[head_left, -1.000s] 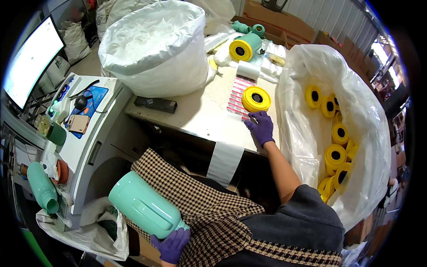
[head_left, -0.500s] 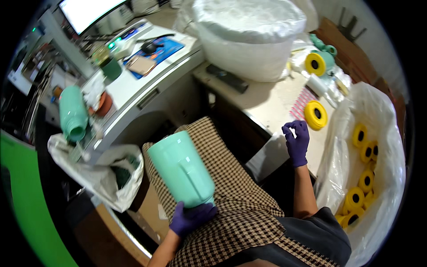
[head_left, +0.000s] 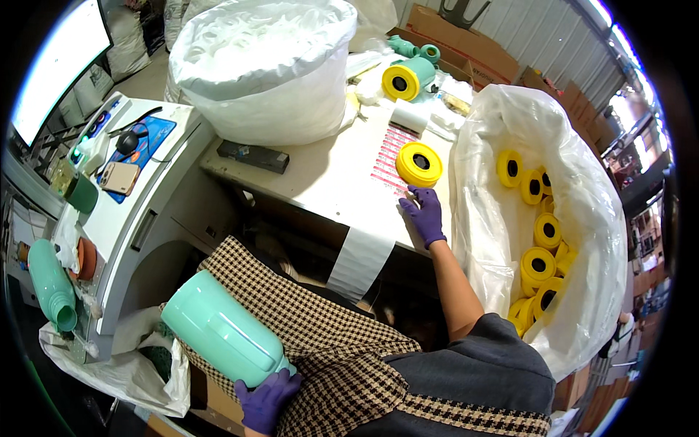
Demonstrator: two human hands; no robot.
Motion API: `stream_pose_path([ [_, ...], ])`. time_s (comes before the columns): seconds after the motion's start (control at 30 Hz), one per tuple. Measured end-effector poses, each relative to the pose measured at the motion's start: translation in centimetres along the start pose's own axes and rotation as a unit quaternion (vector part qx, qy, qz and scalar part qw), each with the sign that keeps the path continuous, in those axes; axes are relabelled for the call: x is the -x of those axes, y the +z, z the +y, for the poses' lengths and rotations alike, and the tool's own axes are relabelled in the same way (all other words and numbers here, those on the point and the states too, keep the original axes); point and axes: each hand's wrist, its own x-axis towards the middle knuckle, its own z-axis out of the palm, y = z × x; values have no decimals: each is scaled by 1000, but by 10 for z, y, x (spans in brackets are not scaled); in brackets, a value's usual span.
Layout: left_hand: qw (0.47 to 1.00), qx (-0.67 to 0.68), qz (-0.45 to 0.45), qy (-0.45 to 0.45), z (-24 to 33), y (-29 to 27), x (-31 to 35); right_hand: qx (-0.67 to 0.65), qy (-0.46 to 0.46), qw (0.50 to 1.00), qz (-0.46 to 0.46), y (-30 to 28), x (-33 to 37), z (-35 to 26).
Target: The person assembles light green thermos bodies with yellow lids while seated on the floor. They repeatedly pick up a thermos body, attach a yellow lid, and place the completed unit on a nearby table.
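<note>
My left hand (head_left: 268, 399), in a purple glove, grips the narrow end of a mint-green plastic jug (head_left: 224, 329) with a moulded handle. The jug lies tilted over my lap, its wide end pointing up and left. Also gloved in purple, my right hand (head_left: 426, 215) is at the table's near edge with its fingers apart, holding nothing that I can see. Just beyond its fingertips lies a round yellow lid (head_left: 419, 164) with a black centre. Beside the lid is a sheet of pink-and-white stickers (head_left: 388, 157).
A clear plastic bag (head_left: 484, 197) on the right holds several yellow lids (head_left: 537, 268). A large white sack (head_left: 269, 102) of white rings stands on the table (head_left: 320, 175). On the left are a white desk (head_left: 169, 138), a phone (head_left: 119, 178) and another green jug (head_left: 51, 280).
My view has swung to the right. My right hand has gone from curled fingers to fingers apart, close to the yellow lid. The green jug stays in my left hand.
</note>
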Motion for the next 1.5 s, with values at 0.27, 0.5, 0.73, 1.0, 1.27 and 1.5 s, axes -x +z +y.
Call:
stream_pose_path([
  [0.27,999,17,-43,-18,5,-26,-13,63,61,996,-32,6,-6,-23],
  [0.5,989,40,-137,-35,5,-27,-11,-241,-62,963,-98,0,2,-160],
  [0.73,991,-101,-80,47,1,-24,-4,-426,-148,766,-459,61,65,-342],
  [1.0,988,-152,-19,10,6,-18,6,-328,-227,760,-513,93,62,-381],
  [1.27,996,-87,-11,11,4,-8,18,-275,-376,840,-278,101,56,-390],
  [1.5,950,164,145,-224,10,-28,51,-424,-26,753,-503,126,90,-374],
])
